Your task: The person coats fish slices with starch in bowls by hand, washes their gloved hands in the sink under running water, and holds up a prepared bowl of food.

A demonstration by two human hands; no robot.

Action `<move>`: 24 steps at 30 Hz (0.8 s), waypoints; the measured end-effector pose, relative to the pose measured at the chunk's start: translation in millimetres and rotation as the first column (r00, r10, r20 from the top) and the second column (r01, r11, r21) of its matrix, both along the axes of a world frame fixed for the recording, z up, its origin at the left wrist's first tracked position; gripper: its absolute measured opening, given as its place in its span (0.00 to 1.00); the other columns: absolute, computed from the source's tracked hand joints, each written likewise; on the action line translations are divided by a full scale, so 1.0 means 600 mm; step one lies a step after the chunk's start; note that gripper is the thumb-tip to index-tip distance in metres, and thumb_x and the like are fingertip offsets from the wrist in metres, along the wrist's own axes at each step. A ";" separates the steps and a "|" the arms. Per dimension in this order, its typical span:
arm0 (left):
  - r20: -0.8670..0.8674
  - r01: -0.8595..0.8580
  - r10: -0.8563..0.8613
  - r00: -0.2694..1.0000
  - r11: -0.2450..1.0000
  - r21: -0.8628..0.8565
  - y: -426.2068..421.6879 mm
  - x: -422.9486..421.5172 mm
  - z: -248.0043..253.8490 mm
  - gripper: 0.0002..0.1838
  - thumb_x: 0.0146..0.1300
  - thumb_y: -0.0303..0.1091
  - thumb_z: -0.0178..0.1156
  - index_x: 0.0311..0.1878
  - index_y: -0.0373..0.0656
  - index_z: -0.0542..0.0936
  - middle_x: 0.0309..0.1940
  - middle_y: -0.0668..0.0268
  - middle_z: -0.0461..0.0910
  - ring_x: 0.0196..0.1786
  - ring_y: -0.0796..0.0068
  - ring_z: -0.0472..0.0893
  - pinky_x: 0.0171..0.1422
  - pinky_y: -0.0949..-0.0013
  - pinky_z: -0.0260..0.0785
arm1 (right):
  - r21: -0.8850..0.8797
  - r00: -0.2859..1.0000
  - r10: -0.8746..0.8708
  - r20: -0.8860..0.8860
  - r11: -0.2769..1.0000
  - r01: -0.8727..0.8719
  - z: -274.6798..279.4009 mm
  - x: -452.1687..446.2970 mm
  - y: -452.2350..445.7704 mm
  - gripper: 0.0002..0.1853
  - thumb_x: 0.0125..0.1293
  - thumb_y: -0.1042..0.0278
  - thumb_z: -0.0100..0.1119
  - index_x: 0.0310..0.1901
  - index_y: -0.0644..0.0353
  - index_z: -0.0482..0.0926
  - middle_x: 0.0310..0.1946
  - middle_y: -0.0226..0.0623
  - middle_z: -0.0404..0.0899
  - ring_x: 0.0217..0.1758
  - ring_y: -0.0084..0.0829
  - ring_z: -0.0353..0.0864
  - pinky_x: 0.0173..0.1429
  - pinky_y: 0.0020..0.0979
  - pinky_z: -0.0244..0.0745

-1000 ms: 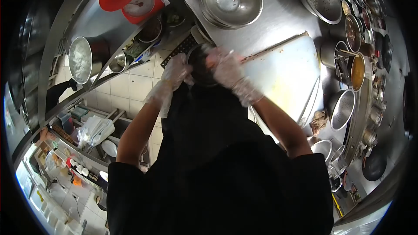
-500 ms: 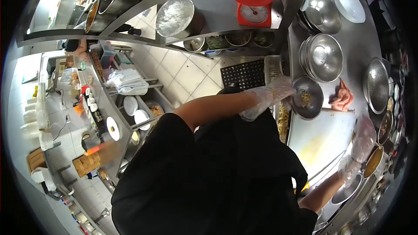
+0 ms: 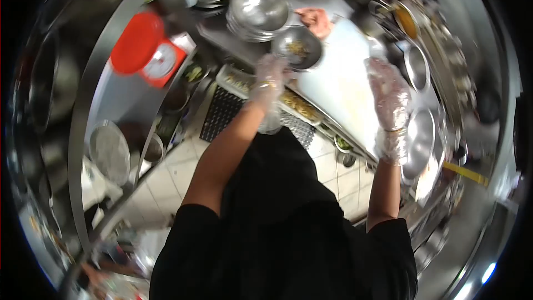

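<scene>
My left hand (image 3: 270, 73), in a clear plastic glove, has its fingers at the near rim of a metal bowl (image 3: 306, 60) with yellowish bits inside. Over the right side of the white cutting board (image 3: 344, 94) is my right hand (image 3: 387, 91), also gloved; motion blur hides its finger positions and anything in it. A pink piece of raw meat (image 3: 315, 21) lies on the steel counter just beyond the bowl, near the board's far end.
Stacked steel bowls (image 3: 260, 8) stand left of the meat. A red scale (image 3: 158, 61) sits on the left shelf, beyond a pot of white powder (image 3: 109, 153). Trays of food (image 3: 300, 105) line the counter's near edge. Colanders (image 3: 416, 66) stand at the right.
The view has turned since half a second ago. My left hand remains by the bowl, while my right hand is now over the board's right side. The meat, earlier between my hands, lies on the counter.
</scene>
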State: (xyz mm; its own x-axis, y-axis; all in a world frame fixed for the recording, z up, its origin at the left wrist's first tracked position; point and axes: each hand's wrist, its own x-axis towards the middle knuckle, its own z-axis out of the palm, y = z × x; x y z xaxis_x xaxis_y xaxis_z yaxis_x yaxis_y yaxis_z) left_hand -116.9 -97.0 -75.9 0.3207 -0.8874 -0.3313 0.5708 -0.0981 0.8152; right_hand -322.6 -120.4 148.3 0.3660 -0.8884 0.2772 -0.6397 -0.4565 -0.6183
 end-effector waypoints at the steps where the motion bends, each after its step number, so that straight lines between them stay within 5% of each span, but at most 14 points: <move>1: 0.172 0.100 -0.097 0.980 0.995 -0.011 0.007 0.017 0.022 0.08 0.63 0.31 0.54 0.31 0.37 0.76 0.26 0.66 0.75 0.30 0.75 0.78 0.34 0.70 0.75 | -0.090 0.983 -0.038 -0.178 0.996 0.023 0.014 -0.014 0.036 0.14 0.61 0.80 0.57 0.49 0.60 0.80 0.48 0.42 0.82 0.52 0.36 0.81 0.60 0.32 0.73; 3: 0.839 0.295 -0.057 0.541 0.947 -0.126 0.012 0.036 0.017 0.05 0.59 0.30 0.59 0.31 0.39 0.78 0.26 0.62 0.77 0.31 0.66 0.78 0.36 0.62 0.73 | 0.024 0.961 -0.181 -0.208 0.981 0.190 0.023 -0.052 0.108 0.09 0.62 0.72 0.57 0.43 0.59 0.82 0.37 0.43 0.84 0.42 0.33 0.84 0.48 0.30 0.77; 4: 0.971 0.335 0.085 0.225 0.929 -0.159 0.014 0.038 0.018 0.04 0.56 0.30 0.61 0.32 0.40 0.78 0.27 0.60 0.77 0.31 0.61 0.78 0.36 0.58 0.72 | 0.227 0.967 -0.249 -0.060 0.940 0.256 0.001 -0.100 0.142 0.09 0.63 0.69 0.56 0.40 0.60 0.83 0.31 0.41 0.83 0.35 0.30 0.83 0.42 0.30 0.76; 5: 0.979 0.348 0.202 -0.016 0.919 -0.183 0.019 0.040 0.018 0.04 0.54 0.30 0.63 0.32 0.42 0.79 0.27 0.58 0.78 0.31 0.57 0.78 0.37 0.54 0.70 | 0.090 0.972 -0.210 -0.104 0.971 0.219 0.024 -0.117 0.174 0.09 0.64 0.70 0.53 0.39 0.61 0.82 0.27 0.38 0.82 0.30 0.28 0.80 0.38 0.29 0.75; 6: 0.952 0.314 0.066 0.299 0.935 -0.164 0.020 0.038 -0.014 0.07 0.53 0.29 0.65 0.36 0.41 0.81 0.27 0.58 0.78 0.35 0.56 0.79 0.40 0.52 0.70 | 0.060 0.974 -0.227 0.007 0.972 0.226 0.031 -0.134 0.208 0.09 0.63 0.72 0.51 0.38 0.61 0.83 0.27 0.37 0.82 0.28 0.28 0.79 0.37 0.29 0.74; 9: 1.000 0.339 -0.001 -0.001 0.941 0.001 0.034 0.055 -0.007 0.11 0.55 0.28 0.67 0.42 0.39 0.82 0.34 0.52 0.79 0.36 0.57 0.80 0.40 0.58 0.73 | 0.285 0.828 -0.558 0.060 0.804 0.522 -0.004 -0.189 0.337 0.12 0.63 0.69 0.49 0.38 0.60 0.83 0.30 0.40 0.84 0.31 0.37 0.81 0.39 0.33 0.75; 10: 0.995 0.354 -0.078 0.069 0.934 0.049 0.039 0.067 -0.019 0.13 0.57 0.29 0.65 0.44 0.35 0.79 0.36 0.52 0.78 0.38 0.61 0.80 0.42 0.62 0.74 | 0.336 0.783 -0.622 -0.023 0.732 0.592 -0.059 -0.220 0.378 0.12 0.63 0.67 0.49 0.41 0.60 0.82 0.34 0.42 0.84 0.35 0.41 0.81 0.43 0.36 0.74; 13: 0.536 0.320 -0.312 0.785 0.944 0.081 0.042 0.075 -0.054 0.19 0.65 0.31 0.57 0.52 0.23 0.69 0.42 0.53 0.77 0.44 0.72 0.80 0.47 0.74 0.77 | 0.294 0.681 -0.654 -0.330 0.614 0.733 -0.285 -0.338 0.538 0.17 0.63 0.61 0.53 0.51 0.58 0.78 0.47 0.50 0.80 0.52 0.50 0.78 0.58 0.42 0.70; 15: 0.704 0.376 -0.323 0.632 0.923 0.086 0.057 0.078 -0.037 0.21 0.65 0.32 0.58 0.54 0.24 0.69 0.46 0.52 0.77 0.44 0.70 0.81 0.49 0.73 0.77 | 0.413 0.663 -0.530 -0.529 0.521 0.747 -0.339 -0.395 0.663 0.26 0.61 0.57 0.59 0.60 0.54 0.72 0.58 0.51 0.72 0.61 0.48 0.73 0.65 0.42 0.67; 17: 0.947 0.426 -0.316 0.055 0.865 0.264 0.079 0.056 0.009 0.23 0.66 0.31 0.52 0.60 0.28 0.64 0.54 0.52 0.71 0.53 0.67 0.75 0.59 0.68 0.68 | 0.636 0.672 -0.472 -0.570 0.263 0.725 -0.334 -0.442 0.751 0.31 0.60 0.53 0.63 0.65 0.52 0.69 0.65 0.47 0.68 0.65 0.44 0.71 0.67 0.39 0.65; 18: 0.950 0.410 -0.305 0.066 0.876 0.253 0.082 0.044 0.013 0.23 0.68 0.32 0.48 0.62 0.30 0.62 0.58 0.52 0.67 0.57 0.64 0.70 0.63 0.65 0.62 | 0.687 0.671 -0.519 -0.530 0.202 0.698 -0.338 -0.471 0.797 0.32 0.59 0.51 0.63 0.64 0.52 0.70 0.64 0.43 0.69 0.66 0.44 0.70 0.69 0.38 0.64; 20: 0.405 0.298 -0.306 0.861 0.951 0.086 0.079 0.022 0.012 0.24 0.70 0.35 0.39 0.66 0.35 0.58 0.65 0.52 0.58 0.65 0.59 0.60 0.70 0.59 0.51 | 0.731 0.621 -0.660 -0.422 0.158 0.664 -0.350 -0.532 0.884 0.32 0.59 0.50 0.64 0.63 0.53 0.71 0.64 0.40 0.70 0.66 0.43 0.70 0.69 0.39 0.64; 22: -0.193 0.115 -0.103 0.976 0.992 0.055 0.096 -0.020 0.034 0.26 0.72 0.38 0.31 0.71 0.39 0.54 0.72 0.52 0.49 0.73 0.54 0.50 0.77 0.52 0.39 | 0.670 0.568 -0.686 -0.454 0.157 0.726 -0.379 -0.603 0.957 0.31 0.59 0.53 0.65 0.62 0.53 0.72 0.62 0.40 0.73 0.65 0.43 0.70 0.69 0.39 0.64; 24: -0.257 0.124 -0.116 0.959 0.992 0.012 0.148 -0.085 0.053 0.26 0.74 0.38 0.26 0.72 0.38 0.52 0.75 0.51 0.45 0.77 0.53 0.45 0.80 0.45 0.34 | 0.626 0.477 -0.726 -0.495 0.083 0.775 -0.385 -0.683 1.001 0.30 0.59 0.57 0.64 0.62 0.59 0.71 0.59 0.45 0.74 0.65 0.42 0.71 0.68 0.39 0.65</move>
State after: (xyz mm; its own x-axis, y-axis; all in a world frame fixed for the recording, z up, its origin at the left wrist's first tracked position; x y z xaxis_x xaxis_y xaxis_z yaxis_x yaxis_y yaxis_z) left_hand -167.6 -8.0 -44.1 0.1138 -0.9035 -0.4131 0.7425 -0.1989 0.6396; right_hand -732.1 480.1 -82.5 -0.6286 -0.5287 -0.5704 -0.4037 0.8487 -0.3417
